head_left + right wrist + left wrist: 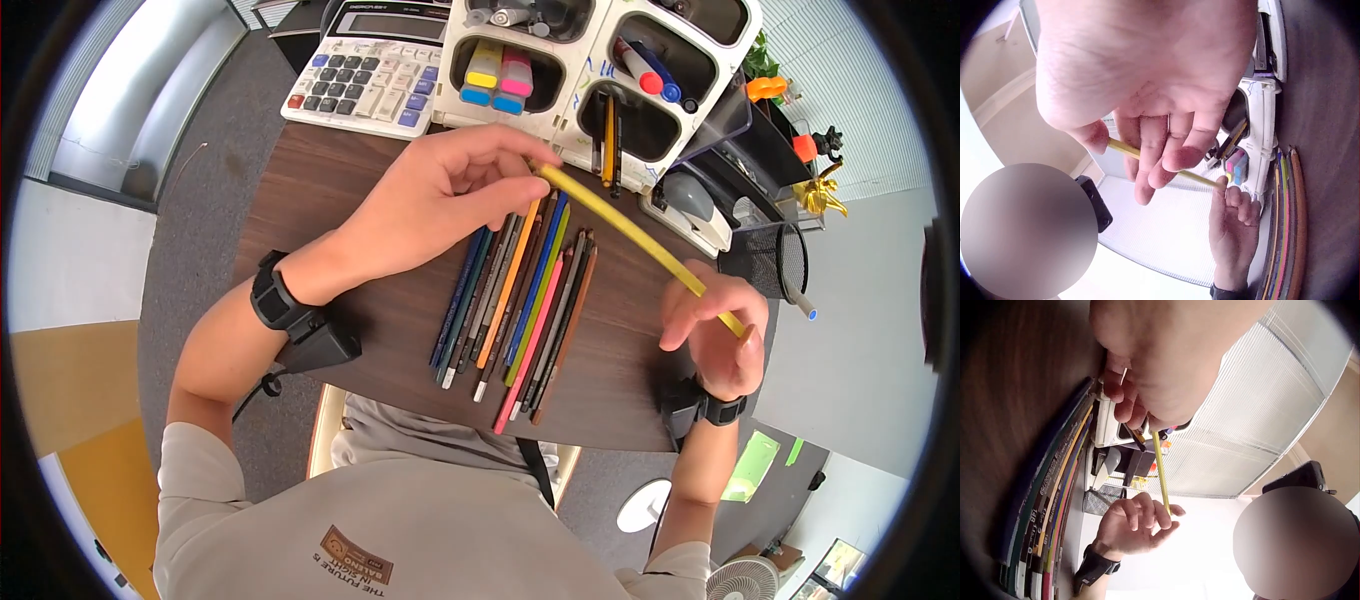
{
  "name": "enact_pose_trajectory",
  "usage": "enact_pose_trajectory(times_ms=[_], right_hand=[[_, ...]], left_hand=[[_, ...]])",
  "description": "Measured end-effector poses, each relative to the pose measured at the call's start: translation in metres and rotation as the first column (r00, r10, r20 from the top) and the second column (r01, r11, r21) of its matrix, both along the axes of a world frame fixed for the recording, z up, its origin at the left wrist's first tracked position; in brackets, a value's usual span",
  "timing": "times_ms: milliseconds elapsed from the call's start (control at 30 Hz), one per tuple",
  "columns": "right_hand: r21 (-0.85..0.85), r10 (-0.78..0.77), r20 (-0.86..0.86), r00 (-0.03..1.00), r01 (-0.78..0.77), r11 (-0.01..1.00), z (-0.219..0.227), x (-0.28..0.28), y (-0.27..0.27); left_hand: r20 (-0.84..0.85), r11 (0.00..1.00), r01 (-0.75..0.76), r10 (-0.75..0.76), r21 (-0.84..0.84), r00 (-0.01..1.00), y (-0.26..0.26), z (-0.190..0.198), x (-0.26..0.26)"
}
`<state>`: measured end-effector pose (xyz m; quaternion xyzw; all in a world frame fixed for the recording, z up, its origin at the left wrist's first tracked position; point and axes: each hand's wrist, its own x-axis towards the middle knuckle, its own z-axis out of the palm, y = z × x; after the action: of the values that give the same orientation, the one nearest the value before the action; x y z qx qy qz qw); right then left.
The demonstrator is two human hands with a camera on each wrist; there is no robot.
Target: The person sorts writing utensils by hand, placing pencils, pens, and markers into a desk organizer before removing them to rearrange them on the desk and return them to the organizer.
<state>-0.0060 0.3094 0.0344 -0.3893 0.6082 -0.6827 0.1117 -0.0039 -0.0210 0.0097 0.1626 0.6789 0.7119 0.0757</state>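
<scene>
A long yellow pencil (630,232) slants through the air between both hands, above the desk. The left hand (440,195) pinches its upper end between thumb and fingertips. At its lower end, the right hand (722,325) holds it with thumb and fingers; the right wrist view shows the thumb (1094,137) at the pencil's tail and the fingers across the shaft. Below the left hand, several coloured pencils lie side by side on the dark wooden desk (390,320), among them an orange pencil (508,282) and a pink pencil (531,345). Their far ends are partly hidden by that hand.
A white organizer (572,100) at the back holds highlighters (485,65), markers and a few pencils. To its left is a calculator (372,80). A grey-and-white desk tool (690,205) and a black mesh cup (790,255) stand on the right.
</scene>
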Motion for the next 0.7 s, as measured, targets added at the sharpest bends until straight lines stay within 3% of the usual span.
enact_pose_trajectory(times_ms=[167, 367, 700], right_hand=[[-0.020, -0.022, -0.122, 0.992, 0.020, 1.000, -0.0021, -0.0044, -0.0014], [0.041, -0.212, -0.076, 0.974, 0.215, 0.976, -0.0050, 0.0031, -0.0029], [0.243, -0.255, 0.107, 0.961, 0.223, 0.944, -0.0032, 0.0011, -0.0042]], left_hand=[[-0.006, 0.998, -0.015, 0.015, -0.053, 1.000, 0.0010, 0.0033, 0.0008], [0.017, 0.997, 0.000, 0.001, -0.072, 1.000, 0.0005, 0.0031, 0.0002], [-0.005, 0.997, 0.014, -0.014, -0.070, 1.000, 0.0013, 0.0020, 0.0005]])
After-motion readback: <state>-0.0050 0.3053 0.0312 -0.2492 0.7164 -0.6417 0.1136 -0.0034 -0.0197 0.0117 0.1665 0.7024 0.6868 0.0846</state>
